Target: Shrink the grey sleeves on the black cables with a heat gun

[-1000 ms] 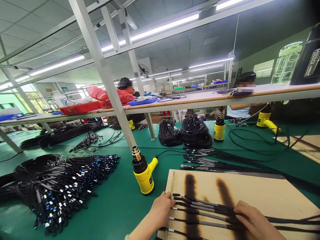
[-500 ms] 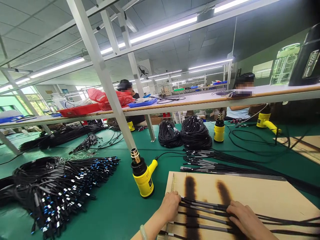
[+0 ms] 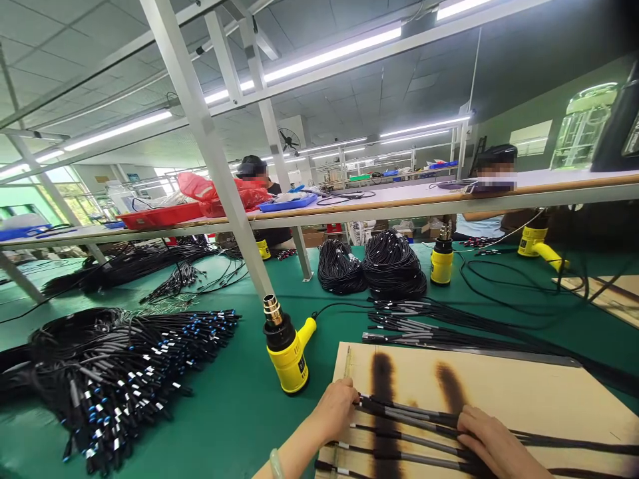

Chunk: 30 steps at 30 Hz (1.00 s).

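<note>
Watching the cables (image 3: 420, 422) lying across the board (image 3: 529, 386), I see the left hand (image 3: 336, 409) with fingers pinching some ends; whether the right hand's (image 3: 492, 440) bent fingers grip, I cannot tell. Uneven pulling could skew them

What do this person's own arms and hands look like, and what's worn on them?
The left hand and right hand are bare, with no gloves, and no sleeves show within the picture. A smooth, rounded, pale green bangle circles the left arm; nothing worn shows on the right.
</note>
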Motion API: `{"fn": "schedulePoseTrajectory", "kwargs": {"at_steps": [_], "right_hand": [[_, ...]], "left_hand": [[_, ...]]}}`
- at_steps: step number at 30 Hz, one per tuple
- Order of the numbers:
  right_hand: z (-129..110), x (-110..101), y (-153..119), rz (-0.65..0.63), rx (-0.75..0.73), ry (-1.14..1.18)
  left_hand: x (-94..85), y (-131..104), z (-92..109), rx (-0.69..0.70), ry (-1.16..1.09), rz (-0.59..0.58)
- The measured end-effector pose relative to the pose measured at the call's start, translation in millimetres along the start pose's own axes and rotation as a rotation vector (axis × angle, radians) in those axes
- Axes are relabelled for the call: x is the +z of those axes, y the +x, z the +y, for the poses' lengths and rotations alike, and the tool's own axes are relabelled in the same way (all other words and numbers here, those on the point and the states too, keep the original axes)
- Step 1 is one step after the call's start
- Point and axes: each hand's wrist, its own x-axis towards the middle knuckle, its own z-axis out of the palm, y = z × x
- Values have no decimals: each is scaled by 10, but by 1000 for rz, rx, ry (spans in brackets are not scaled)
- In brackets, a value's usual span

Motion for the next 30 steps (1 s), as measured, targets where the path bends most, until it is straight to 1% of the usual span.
{"fn": "schedulePoseTrajectory", "kwargs": {"at_steps": [5,8,11,15,20,26,30], "right_hand": [[-12,-49,-34,-26,34,-2],[-29,-58,-36,-13,19,72],[-52,-42,-30,10,-21,154],[-76,7,-15,2,-19,162],[-80,84,49,-8,-13,127],[-90,148,104,-33,-40,158],[-100,174,113,-35,-31,180]], "left_hand": [[-10,-51,-58,31,-47,17],[-11,-80,-98,61,-75,26],[-18,-104,-145,79,-97,30],[-46,-119,-202,101,-136,34],[-60,-133,-274,83,-192,36],[-32,-178,-384,64,-247,54],[-8,-169,-423,59,-247,66]]}}
